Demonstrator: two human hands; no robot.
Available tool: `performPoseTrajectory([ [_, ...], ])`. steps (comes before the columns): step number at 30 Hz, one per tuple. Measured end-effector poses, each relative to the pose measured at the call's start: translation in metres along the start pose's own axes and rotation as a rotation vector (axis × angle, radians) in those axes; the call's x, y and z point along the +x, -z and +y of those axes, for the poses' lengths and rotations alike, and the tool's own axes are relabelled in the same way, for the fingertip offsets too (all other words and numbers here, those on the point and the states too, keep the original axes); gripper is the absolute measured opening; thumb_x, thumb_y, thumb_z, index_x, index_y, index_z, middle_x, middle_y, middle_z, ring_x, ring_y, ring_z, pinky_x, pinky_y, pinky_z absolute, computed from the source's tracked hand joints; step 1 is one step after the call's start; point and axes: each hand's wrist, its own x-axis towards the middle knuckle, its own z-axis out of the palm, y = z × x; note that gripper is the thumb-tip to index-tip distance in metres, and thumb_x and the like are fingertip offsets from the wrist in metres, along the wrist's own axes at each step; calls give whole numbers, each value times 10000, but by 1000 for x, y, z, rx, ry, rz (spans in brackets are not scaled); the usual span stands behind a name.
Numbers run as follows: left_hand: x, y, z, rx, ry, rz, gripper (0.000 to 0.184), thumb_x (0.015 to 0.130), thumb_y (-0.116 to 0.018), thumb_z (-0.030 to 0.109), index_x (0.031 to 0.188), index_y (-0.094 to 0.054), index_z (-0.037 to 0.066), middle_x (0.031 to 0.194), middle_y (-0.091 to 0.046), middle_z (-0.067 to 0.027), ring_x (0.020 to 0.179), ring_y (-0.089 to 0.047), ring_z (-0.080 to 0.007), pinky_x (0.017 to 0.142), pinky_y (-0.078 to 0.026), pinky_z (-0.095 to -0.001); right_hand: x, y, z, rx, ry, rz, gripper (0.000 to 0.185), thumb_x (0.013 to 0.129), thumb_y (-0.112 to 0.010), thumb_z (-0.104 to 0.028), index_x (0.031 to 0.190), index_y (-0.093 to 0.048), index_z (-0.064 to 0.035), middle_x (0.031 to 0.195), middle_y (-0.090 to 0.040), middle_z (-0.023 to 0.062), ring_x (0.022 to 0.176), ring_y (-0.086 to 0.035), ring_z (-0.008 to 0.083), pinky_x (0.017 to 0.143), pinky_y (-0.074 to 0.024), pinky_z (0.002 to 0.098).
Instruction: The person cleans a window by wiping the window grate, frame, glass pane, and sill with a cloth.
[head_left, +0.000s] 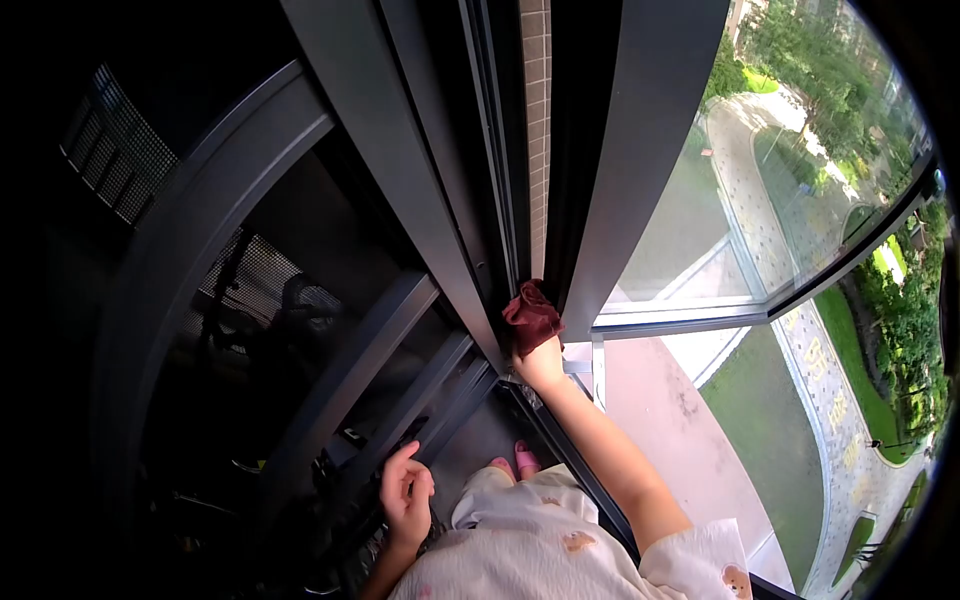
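Note:
A dark red cloth is bunched up in my right hand, pressed into the corner of the dark window frame. The cloth covers most of that hand's fingers. My left hand hangs at the lower left of centre, its fingers loosely curled and apart, with nothing in it. Dark metal bars lie just above and beyond it.
An open glass pane swings outward at the right. Far below outside are a paved path, grass and trees. Pink slippers show on the floor beneath my pale patterned clothes. Tiled wall runs beyond the frame.

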Motion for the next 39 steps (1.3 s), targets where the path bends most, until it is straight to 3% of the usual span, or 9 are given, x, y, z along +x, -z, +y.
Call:
performPoseTrajectory([
  [3,5,12,1,110,-189,60,412,798,-423,23,1193,-322,-34,659,-437,-28,532,-394,-82,509,-356,-184,-1,1,-2,-15,3,-11,450,590,-504,21,1035,-466,-36,1060,-456,208,981,-426,403,828,-363,442],
  [8,6,-2,-8,47,-312,174,467,777,-441,-43,1210,-268,-50,643,-462,-42,536,-414,-88,534,-380,-201,-11,-3,13,-25,-3,-17,463,576,-507,31,1032,-461,-33,1069,-450,210,987,-422,404,833,-362,439],
  [12,13,-7,2,169,-166,116,564,782,-435,-27,1274,-171,50,540,-433,-22,440,-387,-85,442,-335,-187,-14,-4,16,-31,-6,-42,494,571,-516,29,1058,-451,-19,1086,-443,215,1009,-413,405,854,-355,430],
  [15,13,-9,3,167,-112,116,560,752,-488,-48,1227,-191,-25,578,-451,-35,513,-419,-97,535,-365,-204,-16,-3,21,-52,10,-48,519,574,-527,17,1085,-441,-10,1099,-439,217,1025,-406,405,869,-350,426],
  [29,16,-9,-5,255,-214,100,589,734,-521,-49,1221,-190,-35,606,-442,-41,527,-414,-106,532,-359,-218,-24,-10,27,-203,55,-40,588,568,-567,-23,1133,-412,11,1144,-425,216,1062,-410,371,896,-353,395],
  [32,17,-9,-5,259,-215,103,586,735,-523,-45,1221,-196,-36,607,-441,-41,529,-414,-105,529,-359,-215,-26,-10,25,-269,28,-46,468,577,-553,-48,1036,-488,12,1053,-497,199,984,-477,338,848,-382,372],
  [34,16,-9,-5,268,-218,105,584,736,-525,-43,1221,-200,-35,605,-440,-40,529,-414,-104,528,-358,-213,-24,-10,24,-442,-142,-359,323,587,-537,-90,899,-553,-3,916,-563,168,859,-539,292,776,-402,334],
  [37,16,-7,-4,265,-216,113,578,738,-528,-39,1221,-210,-36,602,-439,-36,530,-412,-98,524,-356,-208,-21,-16,25,-521,-158,-380,207,596,-527,-122,769,-578,-21,786,-590,136,757,-564,255,712,-408,308],
  [39,15,-7,-1,247,-183,108,576,740,-529,-40,1223,-215,-34,599,-439,-31,529,-408,-91,522,-354,-205,-16,-17,25,-517,-172,-387,204,588,-535,-114,766,-584,-28,770,-595,132,743,-570,252,705,-415,315],
])
